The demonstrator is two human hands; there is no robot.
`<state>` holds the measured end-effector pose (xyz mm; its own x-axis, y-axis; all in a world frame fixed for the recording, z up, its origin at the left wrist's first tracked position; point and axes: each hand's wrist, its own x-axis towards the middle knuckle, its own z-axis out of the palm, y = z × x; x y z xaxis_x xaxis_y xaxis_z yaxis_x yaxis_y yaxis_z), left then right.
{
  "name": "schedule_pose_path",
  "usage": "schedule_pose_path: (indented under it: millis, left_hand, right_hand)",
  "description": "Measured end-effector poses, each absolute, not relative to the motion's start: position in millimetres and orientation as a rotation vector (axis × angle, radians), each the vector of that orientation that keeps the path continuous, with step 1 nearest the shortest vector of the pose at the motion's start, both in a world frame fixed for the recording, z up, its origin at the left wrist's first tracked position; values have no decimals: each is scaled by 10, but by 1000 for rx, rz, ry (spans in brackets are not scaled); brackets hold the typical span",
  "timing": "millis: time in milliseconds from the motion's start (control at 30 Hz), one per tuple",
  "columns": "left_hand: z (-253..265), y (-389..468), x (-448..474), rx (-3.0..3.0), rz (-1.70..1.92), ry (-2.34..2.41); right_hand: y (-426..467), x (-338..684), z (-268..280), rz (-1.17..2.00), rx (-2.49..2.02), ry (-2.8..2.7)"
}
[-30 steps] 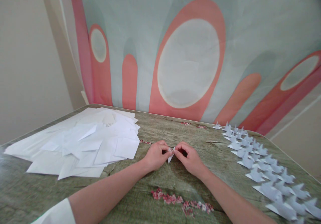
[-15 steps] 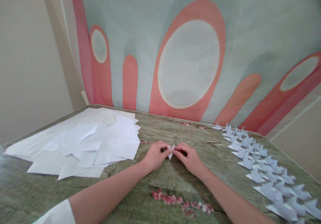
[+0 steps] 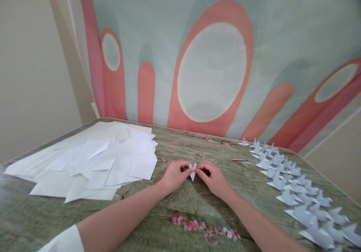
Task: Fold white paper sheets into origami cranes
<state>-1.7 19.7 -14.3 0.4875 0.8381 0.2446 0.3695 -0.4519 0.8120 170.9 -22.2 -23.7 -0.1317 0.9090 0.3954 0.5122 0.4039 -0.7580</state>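
Near the middle of the table, a small folded white paper piece with pointed ends sits between my two hands. My left hand pinches its left side between thumb and fingers. From the other side, my right hand pinches the right part in the same way. Its lower point shows below the fingertips, and an upper tip rises between them. The fingers cover most of the folds.
A spread pile of white paper sheets covers the table's left side. Rows of folded white paper birds stand along the right edge. The wood-patterned tabletop carries printed pink flowers. A patterned backdrop hangs behind the table.
The folded paper has turned or opened slightly, and its lower point shows a bit more. Both hands stay in nearly the same place with their pinch kept.
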Motion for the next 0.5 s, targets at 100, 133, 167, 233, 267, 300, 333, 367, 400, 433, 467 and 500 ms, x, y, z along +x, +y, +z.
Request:
schedule_pose_path:
  millis: [100,133,167,233,267,300,333,367,400,433,467,500]
  left_hand:
    - [-145,201,-17,2078,871,1000]
    - [-148,202,-16,2087,882,1007]
    - [-150,204,-14,2094,896,1016]
    - [-153,206,-12,2110,918,1032]
    - [-154,207,-12,2120,924,1041]
    - [-154,208,-13,2129,927,1052]
    - [-153,209,-14,2136,928,1064]
    - [-152,209,-15,2140,928,1078]
    - [-151,209,-16,2143,930,1091]
    - [-149,209,-17,2147,936,1102]
    - [-148,209,-18,2151,944,1109]
    - [-147,208,-18,2157,950,1111]
  right_hand:
    - [-233,1702,-222,527,-1211,-1783]
    - [-233,1702,-223,516,-1202,-1782]
    - [-231,1704,-226,507,-1195,-1783]
    - [-220,1710,-239,493,-1194,-1782]
    - [-213,1714,-247,491,-1199,-1782]
    - [-205,1719,-255,492,-1208,-1780]
    - [-197,1723,-264,499,-1218,-1776]
    - [-190,1726,-271,510,-1229,-1771]
    - [-185,1730,-278,520,-1238,-1761]
    - [-181,1733,-284,528,-1247,-1746]
    - [-180,1736,-288,529,-1253,-1728]
    - [-180,1739,-290,530,-1257,-1711]
